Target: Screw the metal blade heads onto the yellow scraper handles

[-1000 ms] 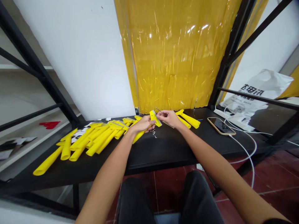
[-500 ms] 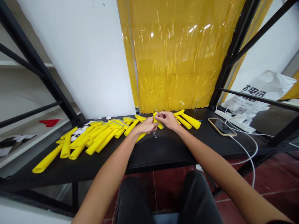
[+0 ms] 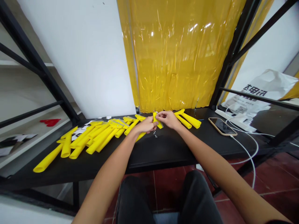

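Observation:
My left hand [image 3: 147,125] is closed around a yellow scraper [image 3: 158,120], whose flat head with a grey blade edge faces right. Its hollow handle points down and left. From the other side my right hand [image 3: 168,119] pinches a thin metal rod [image 3: 156,112] against the top of that head; the rod is too small to name exactly. Beneath the hands, small screws [image 3: 154,134] lie on the black table [image 3: 163,152]. A pile of yellow scrapers [image 3: 100,137] spreads to the left, and a few more scrapers [image 3: 190,120] rest just right of my right hand.
A phone [image 3: 223,126] with white cables [image 3: 253,146] lies on the right, before a white plastic bag [image 3: 259,93]. Black frame posts [image 3: 52,84] stand at both sides. Yellow film [image 3: 175,62] hangs behind. On the left shelf are red pieces [image 3: 50,122].
The metal rod's visible end has shifted slightly left and down, and my right fingers have turned a little. The scraper stays in my left hand.

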`<state>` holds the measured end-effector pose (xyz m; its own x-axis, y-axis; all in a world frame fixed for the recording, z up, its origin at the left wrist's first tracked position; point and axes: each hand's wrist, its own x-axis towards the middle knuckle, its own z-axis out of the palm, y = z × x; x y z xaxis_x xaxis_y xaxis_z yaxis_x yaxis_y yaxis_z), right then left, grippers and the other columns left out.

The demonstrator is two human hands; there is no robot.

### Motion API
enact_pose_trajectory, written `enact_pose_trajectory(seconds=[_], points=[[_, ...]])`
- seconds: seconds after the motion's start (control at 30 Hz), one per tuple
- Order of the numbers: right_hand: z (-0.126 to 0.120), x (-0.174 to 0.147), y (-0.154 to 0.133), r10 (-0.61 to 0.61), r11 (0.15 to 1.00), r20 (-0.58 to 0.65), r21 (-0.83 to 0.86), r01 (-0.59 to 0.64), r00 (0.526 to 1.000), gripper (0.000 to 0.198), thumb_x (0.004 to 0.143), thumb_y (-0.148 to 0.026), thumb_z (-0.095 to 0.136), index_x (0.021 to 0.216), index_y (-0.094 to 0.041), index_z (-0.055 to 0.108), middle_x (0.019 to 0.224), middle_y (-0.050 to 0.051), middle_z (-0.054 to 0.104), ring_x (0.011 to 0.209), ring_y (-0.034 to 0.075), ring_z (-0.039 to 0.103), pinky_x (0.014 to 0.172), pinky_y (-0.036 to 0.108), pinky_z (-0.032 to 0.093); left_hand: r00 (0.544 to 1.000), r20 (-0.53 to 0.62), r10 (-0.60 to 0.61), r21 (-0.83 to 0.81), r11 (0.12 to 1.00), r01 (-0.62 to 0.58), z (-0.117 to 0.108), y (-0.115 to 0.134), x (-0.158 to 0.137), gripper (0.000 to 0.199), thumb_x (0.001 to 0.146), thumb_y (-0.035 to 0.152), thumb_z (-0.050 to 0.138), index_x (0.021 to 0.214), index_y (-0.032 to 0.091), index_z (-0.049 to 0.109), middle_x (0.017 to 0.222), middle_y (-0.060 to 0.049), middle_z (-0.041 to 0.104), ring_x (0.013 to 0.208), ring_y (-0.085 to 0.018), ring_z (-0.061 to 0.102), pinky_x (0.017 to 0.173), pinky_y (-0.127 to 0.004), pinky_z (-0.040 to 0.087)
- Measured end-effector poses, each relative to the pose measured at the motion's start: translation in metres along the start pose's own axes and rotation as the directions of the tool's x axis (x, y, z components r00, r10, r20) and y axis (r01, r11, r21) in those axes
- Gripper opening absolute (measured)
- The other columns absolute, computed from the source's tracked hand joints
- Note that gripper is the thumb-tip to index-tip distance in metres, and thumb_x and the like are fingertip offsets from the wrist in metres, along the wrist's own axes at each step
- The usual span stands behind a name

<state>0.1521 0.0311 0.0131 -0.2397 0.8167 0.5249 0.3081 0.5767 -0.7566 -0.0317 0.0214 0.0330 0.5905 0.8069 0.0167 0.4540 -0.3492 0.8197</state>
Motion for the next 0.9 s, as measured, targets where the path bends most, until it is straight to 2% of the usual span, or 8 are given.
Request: enact_pose_trajectory(seconds=[0.2, 0.3, 0.4, 0.47, 0.57, 0.67, 0.8, 0.9], points=[[0.0, -0.001, 0.001, -0.037, 0.999, -0.019, -0.026, 0.037, 0.999, 0.027, 0.082, -0.043, 0.066, 0.086, -0.016, 0.071, 0.066, -0.002, 0.056, 0.062, 0.013, 0.045, 0.061, 0.027, 0.036, 1.0, 0.025, -0.005, 0.007, 1.0, 0.005, 0.0, 0.002, -0.001, 0.01, 0.093, 0.027, 0.053, 0.099, 0.019, 0.049, 0.069, 0.002, 0.056, 0.043, -0.008, 0.045, 0.039, -0.019, 0.034], [0.0, 0.0, 0.003, -0.051, 0.999, -0.051, -0.005, 0.05, 0.997, 0.025, 0.08, -0.041, 0.07, 0.087, -0.017, 0.069, 0.064, -0.004, 0.05, 0.062, 0.013, 0.043, 0.062, 0.028, 0.035, 1.0, 0.012, -0.004, 0.006, 1.0, 0.004, 0.0, 0.004, -0.003, 0.009, 0.093, 0.026, 0.054, 0.095, 0.019, 0.048, 0.069, 0.001, 0.057, 0.044, -0.007, 0.045, 0.039, -0.018, 0.034], [0.001, 0.002, 0.007, -0.037, 0.997, -0.128, 0.064, 0.045, 0.991, 0.032, 0.073, -0.04, 0.076, 0.095, -0.019, 0.065, 0.065, -0.007, 0.041, 0.063, 0.012, 0.04, 0.063, 0.027, 0.035, 1.0, 0.003, -0.011, -0.006, 1.0, 0.011, -0.001, 0.004, -0.003, 0.011, 0.092, 0.027, 0.056, 0.09, 0.019, 0.047, 0.068, 0.001, 0.057, 0.044, -0.007, 0.044, 0.039, -0.018, 0.033], [0.0, 0.004, 0.01, -0.03, 0.995, -0.145, 0.088, 0.043, 0.989, 0.04, 0.07, -0.04, 0.078, 0.1, -0.019, 0.064, 0.068, -0.007, 0.041, 0.064, 0.012, 0.041, 0.065, 0.027, 0.037, 1.0, 0.011, -0.016, 0.002, 1.0, 0.016, -0.002, 0.003, -0.003, 0.013, 0.091, 0.028, 0.056, 0.088, 0.019, 0.047, 0.067, 0.001, 0.058, 0.043, -0.007, 0.044, 0.039, -0.019, 0.033], [-0.002, 0.005, 0.012, -0.034, 0.998, -0.124, 0.046, 0.04, 0.992, 0.045, 0.069, -0.043, 0.079, 0.104, -0.018, 0.066, 0.072, -0.005, 0.048, 0.068, 0.013, 0.045, 0.068, 0.028, 0.04, 1.0, 0.026, 0.002, 0.022, 1.0, -0.003, -0.003, 0.002, -0.003, 0.013, 0.09, 0.028, 0.057, 0.085, 0.019, 0.048, 0.068, -0.001, 0.06, 0.042, -0.007, 0.045, 0.039, -0.02, 0.033], [-0.004, 0.004, 0.011, 0.018, 0.999, -0.077, 0.034, -0.016, 0.997, 0.046, 0.071, -0.05, 0.078, 0.1, -0.016, 0.069, 0.074, -0.002, 0.056, 0.07, 0.014, 0.049, 0.069, 0.028, 0.042, 1.0, 0.03, 0.006, 0.008, 1.0, -0.006, -0.004, 0.003, -0.004, 0.013, 0.09, 0.029, 0.058, 0.085, 0.02, 0.049, 0.066, 0.0, 0.06, 0.041, -0.007, 0.044, 0.039, -0.021, 0.032], [-0.006, 0.0, 0.004, 0.12, 0.985, 0.021, 0.123, -0.121, 0.993, 0.049, 0.075, -0.061, 0.072, 0.09, -0.014, 0.073, 0.08, 0.003, 0.066, 0.072, 0.015, 0.054, 0.067, 0.028, 0.042, 0.998, 0.059, -0.023, -0.119, 0.992, 0.03, -0.007, 0.008, -0.006, 0.012, 0.09, 0.028, 0.057, 0.088, 0.019, 0.05, 0.066, -0.002, 0.062, 0.041, -0.008, 0.045, 0.039, -0.021, 0.033], [-0.006, -0.005, -0.003, 0.189, 0.97, 0.118, 0.131, -0.203, 0.975, 0.051, 0.075, -0.063, 0.071, 0.082, -0.013, 0.074, 0.069, 0.001, 0.061, 0.063, 0.013, 0.048, 0.06, 0.026, 0.036, 0.995, 0.088, -0.036, -0.231, 0.971, 0.055, -0.013, 0.007, -0.007, 0.011, 0.09, 0.027, 0.058, 0.09, 0.018, 0.05, 0.068, -0.006, 0.067, 0.042, -0.009, 0.047, 0.039, -0.021, 0.032]])
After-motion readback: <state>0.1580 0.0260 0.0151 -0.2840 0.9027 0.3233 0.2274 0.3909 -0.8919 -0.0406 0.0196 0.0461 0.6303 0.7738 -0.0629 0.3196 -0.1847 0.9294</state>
